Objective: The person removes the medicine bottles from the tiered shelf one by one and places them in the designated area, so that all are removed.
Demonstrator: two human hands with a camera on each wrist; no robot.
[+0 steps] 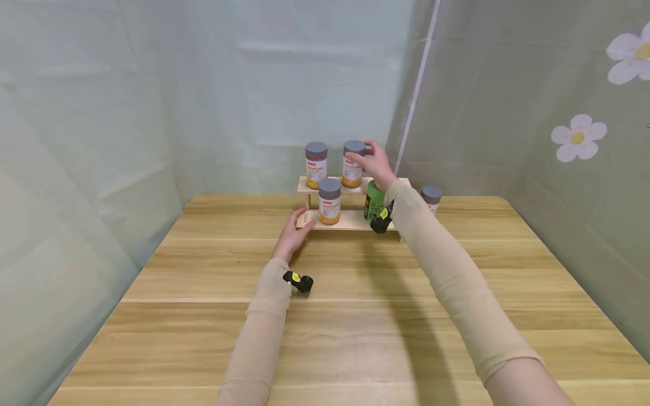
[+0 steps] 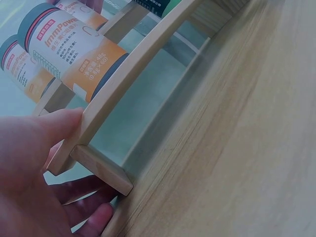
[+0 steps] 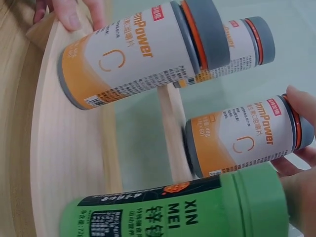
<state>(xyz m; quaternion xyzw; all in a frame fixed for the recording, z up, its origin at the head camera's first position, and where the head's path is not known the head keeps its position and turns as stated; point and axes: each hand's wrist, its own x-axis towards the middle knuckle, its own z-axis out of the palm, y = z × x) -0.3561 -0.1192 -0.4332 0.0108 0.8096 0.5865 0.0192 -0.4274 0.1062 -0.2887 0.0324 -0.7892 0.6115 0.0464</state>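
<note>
My right hand (image 1: 377,163) grips a grey-lidded vitamin bottle (image 1: 351,176) by its lid, on the upper tier of a two-step wooden rack (image 1: 350,221). In the right wrist view this white-and-orange bottle (image 3: 232,136) has its base at the upper board. My left hand (image 1: 291,237) holds the rack's left end, thumb on the lower board and fingers beneath, beside the leg (image 2: 101,168). A matching bottle (image 1: 316,166) stands on the upper tier at left. Another bottle (image 1: 329,203) and a green bottle (image 1: 373,198) stand on the lower tier; my right wrist partly covers the green one.
One more grey-lidded bottle (image 1: 431,196) is behind the rack's right end, partly hidden by my sleeve. The rack stands near the far edge of a wooden table (image 1: 350,338). Pale curtains (image 1: 325,73) hang behind and at both sides.
</note>
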